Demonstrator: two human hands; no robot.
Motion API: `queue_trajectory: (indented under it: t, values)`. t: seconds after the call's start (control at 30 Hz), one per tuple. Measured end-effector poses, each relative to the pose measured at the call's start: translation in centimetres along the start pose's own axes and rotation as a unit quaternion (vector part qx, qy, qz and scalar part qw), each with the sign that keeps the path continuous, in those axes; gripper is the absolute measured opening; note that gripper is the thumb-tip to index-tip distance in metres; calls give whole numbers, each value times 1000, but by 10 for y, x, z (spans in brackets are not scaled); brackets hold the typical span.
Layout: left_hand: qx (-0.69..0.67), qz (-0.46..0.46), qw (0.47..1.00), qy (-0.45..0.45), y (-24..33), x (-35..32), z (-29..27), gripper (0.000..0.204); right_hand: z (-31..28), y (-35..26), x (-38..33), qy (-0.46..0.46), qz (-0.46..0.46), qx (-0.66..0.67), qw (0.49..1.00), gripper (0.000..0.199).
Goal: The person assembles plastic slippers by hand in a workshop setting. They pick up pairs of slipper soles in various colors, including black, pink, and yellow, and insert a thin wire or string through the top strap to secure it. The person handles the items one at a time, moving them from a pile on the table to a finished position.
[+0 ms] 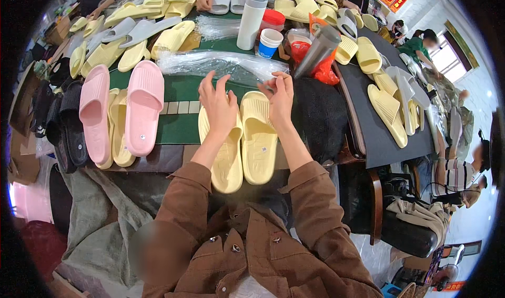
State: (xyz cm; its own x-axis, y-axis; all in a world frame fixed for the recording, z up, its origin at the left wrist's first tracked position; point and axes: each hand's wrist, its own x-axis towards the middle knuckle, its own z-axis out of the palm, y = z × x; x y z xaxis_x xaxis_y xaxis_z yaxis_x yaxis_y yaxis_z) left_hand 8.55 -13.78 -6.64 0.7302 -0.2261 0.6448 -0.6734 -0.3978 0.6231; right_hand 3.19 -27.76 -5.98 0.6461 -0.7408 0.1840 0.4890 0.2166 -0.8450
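A pair of pale yellow slide slippers lies side by side in front of me, toes away. My left hand (218, 104) is over the left slipper (227, 166), its fingers curved and apart near a clear plastic bag (231, 69). Beside the right slipper (259, 145), my right hand (280, 95) has its fingertips pinched together at the right end of the bag. The bag lies beyond the slippers' toes on the green table top (179, 130). My left hand partly covers the left slipper's strap.
Pink slippers (145, 109) stand to the left over another yellow pair, beside black slippers (72, 119). A white bottle (252, 22), a blue-and-white cup (270, 43) and a steel tumbler (319, 51) stand beyond my hands. More slippers (386, 114) lie on the right-hand table. People work around.
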Motion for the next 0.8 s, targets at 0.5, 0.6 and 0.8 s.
queue_trajectory:
  t: [0.5, 0.6, 0.8]
  values:
    - [-57, -4, 998, -18, -3, 2, -1, 38, 9, -3, -7, -26, -267, -426, 864, 10]
    - [-33, 16, 999, -4, -3, 1, -1, 35, 9, -7, -7, -14, -274, -421, 865, 10]
    - [-55, 6, 998, -16, -4, 0, 2, 32, 9, -5, -8, -32, -180, -358, 916, 13]
